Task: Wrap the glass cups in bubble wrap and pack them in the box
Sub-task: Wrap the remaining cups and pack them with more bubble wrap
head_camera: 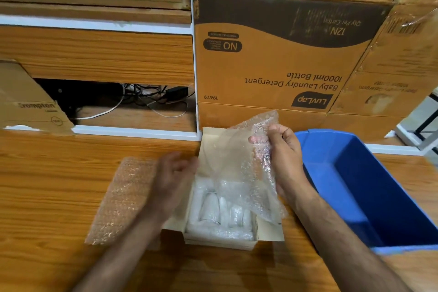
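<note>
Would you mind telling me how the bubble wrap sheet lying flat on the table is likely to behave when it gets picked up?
The flat bubble wrap sheet will probably flop and fold, since the similar sheet pinched in the right hand sags and crumples over the box. It looks thin and airy, so likely very light. A push would probably slide or buckle it.

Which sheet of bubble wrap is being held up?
The bubble wrap sheet over the open box, pinched by the right hand. The other sheet lies flat on the table.

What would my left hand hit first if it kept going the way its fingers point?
Probably the bubble wrap sheet held up by the right hand. The left hand is blurred and points right, over the open box; depth is unclear.
</note>
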